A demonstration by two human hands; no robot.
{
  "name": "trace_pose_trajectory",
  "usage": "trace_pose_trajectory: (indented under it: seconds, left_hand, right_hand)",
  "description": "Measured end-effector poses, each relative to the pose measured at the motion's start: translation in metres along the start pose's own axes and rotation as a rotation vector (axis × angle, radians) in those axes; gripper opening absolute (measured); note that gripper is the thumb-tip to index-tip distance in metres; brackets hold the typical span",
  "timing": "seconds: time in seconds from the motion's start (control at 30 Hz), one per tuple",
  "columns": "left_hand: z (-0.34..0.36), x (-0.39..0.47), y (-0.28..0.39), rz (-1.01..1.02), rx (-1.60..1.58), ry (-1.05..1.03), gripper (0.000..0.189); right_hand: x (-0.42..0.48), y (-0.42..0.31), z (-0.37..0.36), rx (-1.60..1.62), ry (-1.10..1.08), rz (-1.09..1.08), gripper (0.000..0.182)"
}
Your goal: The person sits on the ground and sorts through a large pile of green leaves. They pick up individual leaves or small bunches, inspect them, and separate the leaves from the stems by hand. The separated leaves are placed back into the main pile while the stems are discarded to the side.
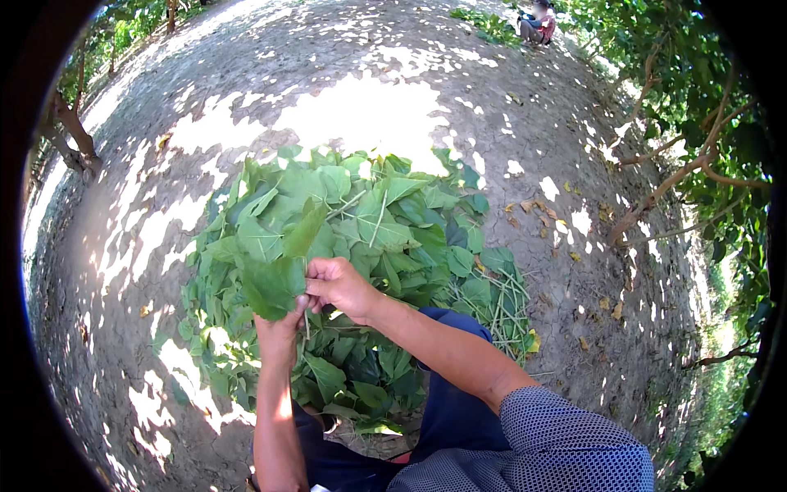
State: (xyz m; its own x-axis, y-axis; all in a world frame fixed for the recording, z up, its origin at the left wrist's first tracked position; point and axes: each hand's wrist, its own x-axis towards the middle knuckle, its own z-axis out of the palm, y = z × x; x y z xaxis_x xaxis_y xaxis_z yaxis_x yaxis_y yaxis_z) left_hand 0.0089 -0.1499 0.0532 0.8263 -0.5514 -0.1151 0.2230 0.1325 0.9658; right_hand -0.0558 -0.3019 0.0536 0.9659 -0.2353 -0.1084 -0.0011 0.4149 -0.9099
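Note:
A large heap of broad green leaves [344, 203] lies on the ground before me. My left hand [283, 317] is closed on a leafy stem at the heap's near left side, and a big green leaf [273, 286] covers part of its fingers. Touching the same stem [305, 326] from the right, my right hand [337, 289] pinches it between thumb and fingers. The stem's lower end hangs below both hands. Thin stripped stalks [504, 307] lie in a loose pile at the heap's right edge, beside my knee.
Dry cracked soil [154, 246] with patches of sunlight surrounds the heap. Fallen brown leaves [541, 209] lie to the right. A branching tree [695, 166] stands at the right, and a trunk [77, 132] at the left. Far off, a person [538, 26] sits beside more green leaves [492, 26].

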Motion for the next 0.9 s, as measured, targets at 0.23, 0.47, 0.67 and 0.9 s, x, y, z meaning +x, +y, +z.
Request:
trace_pose_trajectory:
  seconds: [0.23,0.47,0.67,0.9]
  left_hand:
    - [0.005,-0.01,0.003,0.723,0.637,-0.03,0.008]
    - [-0.008,0.001,0.017,0.066,-0.064,0.108,0.006]
    - [-0.015,-0.001,0.016,-0.036,-0.178,0.056,0.013]
    - [-0.014,0.0,0.013,-0.036,-0.072,0.07,0.019]
  right_hand:
    - [0.008,0.01,0.007,0.123,0.203,-0.029,0.016]
    - [0.002,-0.001,0.004,-0.414,-0.183,-0.109,0.012]
    - [-0.004,-0.001,0.013,-0.375,-0.215,-0.085,0.014]
    - [-0.007,-0.003,0.011,-0.429,-0.179,-0.112,0.013]
